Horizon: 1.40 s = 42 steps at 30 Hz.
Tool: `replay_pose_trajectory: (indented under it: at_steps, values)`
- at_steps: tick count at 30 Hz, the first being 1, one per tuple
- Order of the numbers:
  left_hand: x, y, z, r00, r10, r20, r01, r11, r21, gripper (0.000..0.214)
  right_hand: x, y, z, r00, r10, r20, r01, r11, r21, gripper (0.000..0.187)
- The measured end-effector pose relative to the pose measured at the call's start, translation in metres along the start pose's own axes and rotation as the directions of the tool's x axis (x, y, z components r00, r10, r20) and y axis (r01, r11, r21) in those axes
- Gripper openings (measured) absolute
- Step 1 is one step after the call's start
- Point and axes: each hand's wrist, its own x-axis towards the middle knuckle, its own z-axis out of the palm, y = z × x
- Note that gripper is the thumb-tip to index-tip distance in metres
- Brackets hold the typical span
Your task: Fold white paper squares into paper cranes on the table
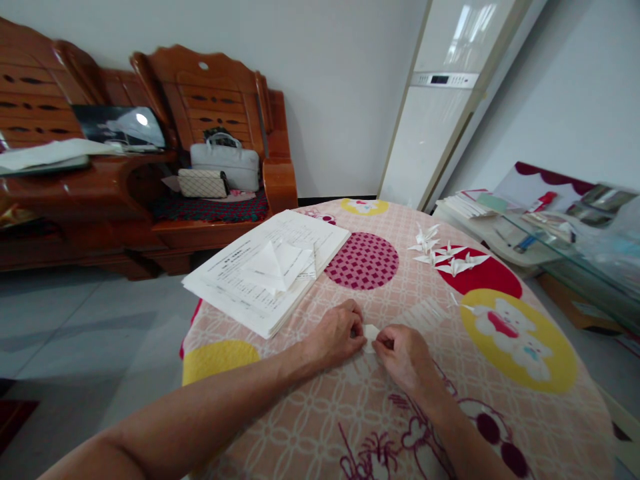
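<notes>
My left hand (pixel 336 335) and my right hand (pixel 404 353) meet on a round table covered with a patterned pink cloth (pixel 310 427). Both hands pinch a small folded piece of white paper (pixel 371 331) that lies flat between their fingertips. The fingers of each hand are curled and pressed onto the paper's edges. Several finished white paper cranes (pixel 445 257) stand further back on the right of the table. A thick stack of printed sheets (pixel 265 267) lies at the table's left, with folded white squares (pixel 277 267) on top of it.
A wooden armchair (pixel 220 100) with a white bag (pixel 225 163) and a quilted purse (pixel 200 182) stands behind on the left. A tall white air conditioner (pixel 440 107) stands at the back wall. A glass-topped side table with papers (pixel 550 227) is on the right. Grey tiled floor (pixel 80 333) lies left.
</notes>
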Motion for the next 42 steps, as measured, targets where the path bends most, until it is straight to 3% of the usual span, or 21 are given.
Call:
replay_pose_trajectory:
  at_steps: [18, 42]
  values:
    - [0.005, -0.001, -0.001, 0.999, -0.036, 0.04, 0.034, 0.999, 0.04, 0.008, 0.006, -0.004, -0.004, 0.992, 0.096, 0.085, -0.095, 0.995, -0.024, 0.016]
    - [0.009, -0.003, -0.001, 0.998, -0.053, 0.029, 0.052, 0.998, 0.026, 0.008, 0.011, -0.004, -0.001, 0.988, 0.151, 0.042, -0.152, 0.988, 0.028, 0.013]
